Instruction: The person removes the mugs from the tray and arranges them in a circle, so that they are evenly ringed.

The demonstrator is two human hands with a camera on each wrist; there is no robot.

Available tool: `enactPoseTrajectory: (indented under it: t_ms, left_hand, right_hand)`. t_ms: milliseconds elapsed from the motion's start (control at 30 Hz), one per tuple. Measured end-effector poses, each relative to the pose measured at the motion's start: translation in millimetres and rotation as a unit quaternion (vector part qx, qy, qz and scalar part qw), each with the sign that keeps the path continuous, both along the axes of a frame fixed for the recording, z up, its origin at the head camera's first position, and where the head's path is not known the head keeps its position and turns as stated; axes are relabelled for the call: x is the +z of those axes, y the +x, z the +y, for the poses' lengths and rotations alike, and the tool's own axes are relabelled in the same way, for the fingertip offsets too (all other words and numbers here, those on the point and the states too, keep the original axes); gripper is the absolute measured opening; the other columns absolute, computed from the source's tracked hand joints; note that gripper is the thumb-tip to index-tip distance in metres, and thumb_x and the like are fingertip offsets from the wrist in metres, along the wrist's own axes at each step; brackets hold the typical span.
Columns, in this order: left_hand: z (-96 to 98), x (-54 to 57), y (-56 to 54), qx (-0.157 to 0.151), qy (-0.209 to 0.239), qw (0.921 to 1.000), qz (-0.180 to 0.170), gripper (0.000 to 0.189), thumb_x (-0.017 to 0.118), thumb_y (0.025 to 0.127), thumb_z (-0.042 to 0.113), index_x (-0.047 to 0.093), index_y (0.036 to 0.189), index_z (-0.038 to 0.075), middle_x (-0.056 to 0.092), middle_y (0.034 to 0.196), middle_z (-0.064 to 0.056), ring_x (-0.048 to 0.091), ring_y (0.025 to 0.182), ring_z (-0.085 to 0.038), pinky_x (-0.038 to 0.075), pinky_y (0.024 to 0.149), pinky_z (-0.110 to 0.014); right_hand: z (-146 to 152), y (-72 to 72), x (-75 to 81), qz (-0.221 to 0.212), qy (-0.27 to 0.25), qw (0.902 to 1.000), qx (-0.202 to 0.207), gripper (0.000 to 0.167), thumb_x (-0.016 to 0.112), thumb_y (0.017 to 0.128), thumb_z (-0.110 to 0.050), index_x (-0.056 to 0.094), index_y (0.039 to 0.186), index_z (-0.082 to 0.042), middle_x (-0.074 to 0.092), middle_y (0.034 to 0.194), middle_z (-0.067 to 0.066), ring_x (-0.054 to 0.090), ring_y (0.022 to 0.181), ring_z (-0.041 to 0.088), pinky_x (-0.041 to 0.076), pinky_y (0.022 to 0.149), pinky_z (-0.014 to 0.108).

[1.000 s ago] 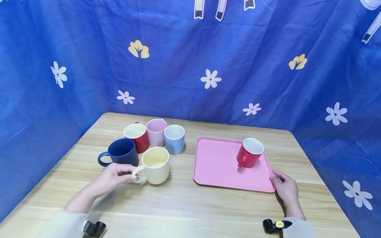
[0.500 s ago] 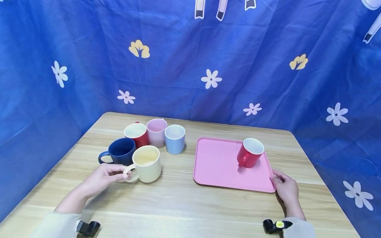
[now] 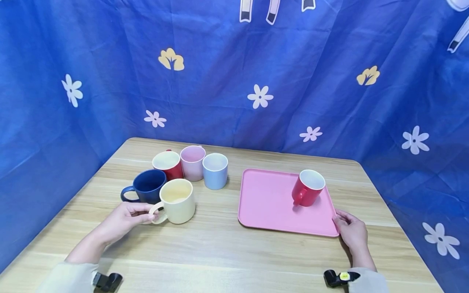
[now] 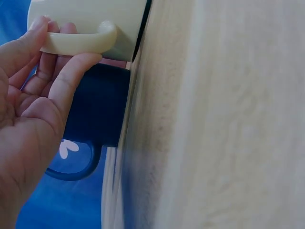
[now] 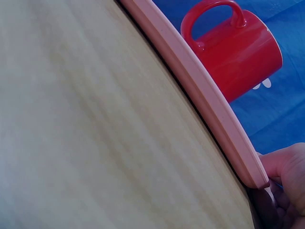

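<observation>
My left hand (image 3: pixel 122 221) pinches the handle of a cream mug (image 3: pixel 178 205) between thumb and fingers. The mug is upright, on the table or barely above it; its handle (image 4: pixel 78 43) fills the grip in the left wrist view. Just behind it stands a navy mug (image 3: pixel 148 185), partly covered by the cream one. On the right, my right hand (image 3: pixel 351 232) grips the near right corner of a pink tray (image 3: pixel 264 207); in the right wrist view its fingers meet the tray's rim (image 5: pixel 209 95). A red mug (image 3: pixel 307 191) stands upright on the tray's right side.
Behind the navy mug, a red mug with white inside (image 3: pixel 172 171), a pink mug (image 3: pixel 193 167) and a light blue mug (image 3: pixel 215 175) stand close together. Wood-patterned tabletop (image 3: pixel 227 252) lies in front. A blue patterned curtain (image 3: pixel 220 81) hangs behind and beside the table.
My left hand has moved the cream mug left, closer to the navy mug, with the shift slowing lately. The right hand, tray and red mug on it have stayed put.
</observation>
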State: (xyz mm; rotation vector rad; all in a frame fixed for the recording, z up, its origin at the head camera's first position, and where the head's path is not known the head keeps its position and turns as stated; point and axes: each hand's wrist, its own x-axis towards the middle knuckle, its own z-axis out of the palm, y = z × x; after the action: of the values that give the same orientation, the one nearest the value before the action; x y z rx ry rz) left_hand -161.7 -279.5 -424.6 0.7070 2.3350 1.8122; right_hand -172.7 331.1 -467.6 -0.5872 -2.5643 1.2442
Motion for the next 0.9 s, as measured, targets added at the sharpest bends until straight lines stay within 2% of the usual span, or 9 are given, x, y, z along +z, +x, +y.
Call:
enactPoseTrajectory:
  t_ms: [233,300,433,500,700,900]
  left_hand:
    - [-1.4,-2.0,-0.2,0.013,-0.008,0.9999,0.001,0.017,0.059,0.089,-0.007,0.065,0.104,-0.010,0.071,0.093,-0.004,0.065,0.085,-0.007,0.052,0.073,-0.022]
    - [-2.1,-2.7,-0.2,0.017,-0.011,0.9998,0.000,0.017,0.059,0.089,-0.007,0.065,0.105,-0.010,0.070,0.093,-0.003,0.064,0.085,-0.007,0.052,0.073,-0.021]
    - [-3.9,-4.2,-0.2,0.023,-0.014,0.9996,-0.002,0.018,0.059,0.089,-0.007,0.065,0.105,-0.011,0.070,0.092,-0.001,0.063,0.085,-0.006,0.051,0.074,-0.020]
    - [-4.5,-4.7,-0.3,0.025,-0.016,0.9996,-0.003,0.018,0.059,0.089,-0.006,0.065,0.105,-0.011,0.070,0.093,-0.001,0.063,0.085,-0.006,0.051,0.074,-0.020]
    - [-5.1,-3.6,0.4,0.016,-0.004,0.9996,-0.023,0.019,0.058,0.091,-0.005,0.062,0.107,-0.014,0.070,0.096,-0.004,0.064,0.088,-0.007,0.052,0.075,-0.022]
    - [-6.4,10.6,-1.7,-0.008,-0.023,0.9983,-0.053,0.029,0.060,0.090,-0.003,0.055,0.114,-0.018,0.069,0.101,-0.009,0.065,0.090,-0.011,0.053,0.076,-0.026]
  right_hand:
    - [0.1,-0.1,1.0,-0.004,0.008,1.0000,0.002,0.034,0.061,0.092,-0.020,0.065,0.118,0.002,0.068,0.107,0.018,0.057,0.080,-0.002,0.041,0.065,0.008]
    - [0.1,-0.3,1.0,-0.006,0.010,0.9999,0.003,0.035,0.060,0.092,-0.021,0.065,0.119,0.001,0.067,0.107,0.017,0.059,0.083,0.002,0.041,0.065,0.009]
    - [0.0,0.4,0.4,-0.009,0.011,0.9999,0.003,0.035,0.060,0.093,-0.022,0.064,0.119,0.002,0.067,0.108,0.018,0.064,0.095,0.020,0.041,0.065,0.009]
    - [-0.1,0.6,0.2,-0.009,0.011,0.9999,0.003,0.035,0.060,0.093,-0.022,0.064,0.119,0.002,0.067,0.108,0.018,0.064,0.098,0.024,0.041,0.065,0.009]
    - [0.0,0.0,1.4,-0.003,0.012,0.9999,0.002,0.034,0.060,0.092,-0.020,0.065,0.118,0.001,0.068,0.105,0.017,0.059,0.081,0.001,0.042,0.065,0.010]
    - [-0.1,0.8,1.9,-0.004,0.007,1.0000,0.005,0.035,0.061,0.092,-0.020,0.065,0.118,0.002,0.068,0.106,0.018,0.058,0.081,0.000,0.041,0.065,0.009]
